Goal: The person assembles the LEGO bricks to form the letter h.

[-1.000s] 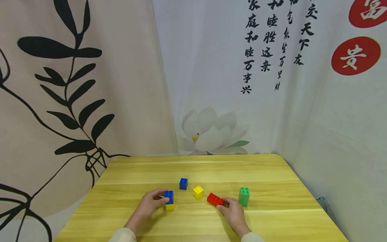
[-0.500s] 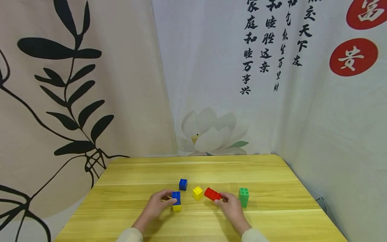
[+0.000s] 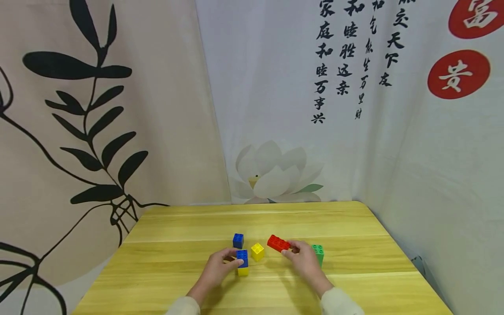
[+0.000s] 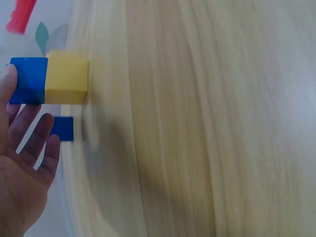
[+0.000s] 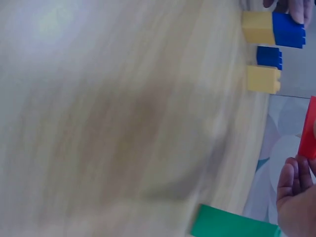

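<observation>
My left hand pinches a blue toy brick between thumb and fingers. A yellow brick is joined to its underside, and in the left wrist view this yellow brick sits flush against the blue brick. To the right, my right hand grips a long red brick by its right end, raised over the table and slightly tilted. Between the hands lie a loose yellow brick and, farther back, a small blue brick.
A tall green brick stands just beyond the right hand, which partly covers it. The wooden table reaches back to a printed fabric curtain, with another curtain side at the right.
My left hand has carried the joined blue and yellow bricks to the right, closer to the loose bricks. My right hand has raised the red brick up and away from me.
</observation>
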`<action>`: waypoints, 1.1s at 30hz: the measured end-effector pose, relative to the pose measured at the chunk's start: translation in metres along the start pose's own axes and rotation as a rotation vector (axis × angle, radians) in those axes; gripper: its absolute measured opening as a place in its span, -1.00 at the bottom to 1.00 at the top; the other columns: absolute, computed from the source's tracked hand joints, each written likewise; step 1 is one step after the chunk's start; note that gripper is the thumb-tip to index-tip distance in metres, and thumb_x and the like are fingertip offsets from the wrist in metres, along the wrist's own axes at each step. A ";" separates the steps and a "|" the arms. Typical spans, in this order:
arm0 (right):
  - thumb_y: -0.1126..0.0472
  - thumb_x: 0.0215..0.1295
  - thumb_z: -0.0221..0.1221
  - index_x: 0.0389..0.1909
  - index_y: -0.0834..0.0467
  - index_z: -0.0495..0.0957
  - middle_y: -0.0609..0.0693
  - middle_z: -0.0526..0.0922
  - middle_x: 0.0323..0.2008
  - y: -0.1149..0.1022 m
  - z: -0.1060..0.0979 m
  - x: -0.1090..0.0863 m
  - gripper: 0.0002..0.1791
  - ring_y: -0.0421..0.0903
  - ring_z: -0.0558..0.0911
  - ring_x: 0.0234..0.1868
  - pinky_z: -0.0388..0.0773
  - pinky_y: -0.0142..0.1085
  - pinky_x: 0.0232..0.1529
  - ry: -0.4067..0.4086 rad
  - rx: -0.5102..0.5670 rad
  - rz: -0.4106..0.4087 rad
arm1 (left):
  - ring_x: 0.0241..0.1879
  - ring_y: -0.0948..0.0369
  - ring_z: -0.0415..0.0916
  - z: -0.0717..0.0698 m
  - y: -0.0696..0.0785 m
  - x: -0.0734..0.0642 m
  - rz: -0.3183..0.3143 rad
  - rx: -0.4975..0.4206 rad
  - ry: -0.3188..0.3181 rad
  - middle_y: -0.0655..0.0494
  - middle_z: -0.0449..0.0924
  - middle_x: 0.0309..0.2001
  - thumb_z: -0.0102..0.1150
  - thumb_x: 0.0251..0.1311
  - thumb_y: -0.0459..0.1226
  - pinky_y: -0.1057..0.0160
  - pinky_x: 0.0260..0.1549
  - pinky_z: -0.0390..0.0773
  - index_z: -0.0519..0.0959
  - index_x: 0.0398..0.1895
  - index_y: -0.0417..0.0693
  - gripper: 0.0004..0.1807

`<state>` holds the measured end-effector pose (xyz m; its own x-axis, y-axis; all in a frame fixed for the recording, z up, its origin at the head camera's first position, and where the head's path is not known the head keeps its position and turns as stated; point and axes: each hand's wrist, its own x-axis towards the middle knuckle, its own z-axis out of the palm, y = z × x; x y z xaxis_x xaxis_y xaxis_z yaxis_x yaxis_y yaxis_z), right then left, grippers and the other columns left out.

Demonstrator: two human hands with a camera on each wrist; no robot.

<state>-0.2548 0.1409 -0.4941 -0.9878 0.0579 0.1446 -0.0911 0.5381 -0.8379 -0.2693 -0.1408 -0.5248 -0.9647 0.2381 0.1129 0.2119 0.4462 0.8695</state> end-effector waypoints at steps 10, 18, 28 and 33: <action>0.15 0.28 0.34 0.14 0.30 0.58 0.08 0.64 -0.11 -0.014 -0.039 0.012 -0.53 -0.01 0.57 -0.12 0.54 -0.25 -0.28 0.000 -0.042 -0.037 | -0.14 0.12 0.56 0.026 0.008 0.008 0.045 -0.008 0.010 0.08 0.64 -0.11 0.31 0.26 -0.05 0.15 -0.22 0.62 0.61 0.07 -0.15 -0.55; 0.16 0.28 0.33 0.15 0.26 0.59 0.05 0.64 -0.10 -0.004 -0.064 0.020 -0.54 0.00 0.58 -0.10 0.55 -0.27 -0.29 -0.014 -0.068 -0.023 | -0.14 0.13 0.56 0.044 0.018 0.015 0.044 0.015 0.005 0.08 0.65 -0.09 0.32 0.25 -0.03 0.15 -0.22 0.62 0.59 0.12 -0.15 -0.50; 0.19 0.29 0.33 0.15 0.28 0.58 0.08 0.64 -0.12 0.007 -0.083 0.023 -0.55 0.03 0.59 -0.09 0.59 -0.30 -0.30 -0.041 -0.060 -0.030 | -0.17 0.16 0.57 0.064 0.032 0.022 0.043 0.029 -0.008 0.10 0.68 -0.09 0.36 0.21 -0.05 0.11 -0.18 0.62 0.63 0.08 -0.11 -0.55; 0.21 0.28 0.33 0.15 0.27 0.59 0.05 0.64 -0.11 0.013 -0.087 0.023 -0.56 0.04 0.59 -0.05 0.58 -0.25 -0.22 -0.067 -0.059 -0.025 | -0.18 0.21 0.57 0.071 0.038 0.026 0.034 0.053 -0.008 0.11 0.69 -0.08 0.36 0.21 -0.04 0.12 -0.15 0.62 0.64 0.08 -0.09 -0.55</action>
<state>-0.2682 0.2229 -0.4561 -0.9917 -0.0115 0.1280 -0.1103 0.5871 -0.8019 -0.2748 -0.0565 -0.5235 -0.9555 0.2606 0.1380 0.2528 0.4830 0.8384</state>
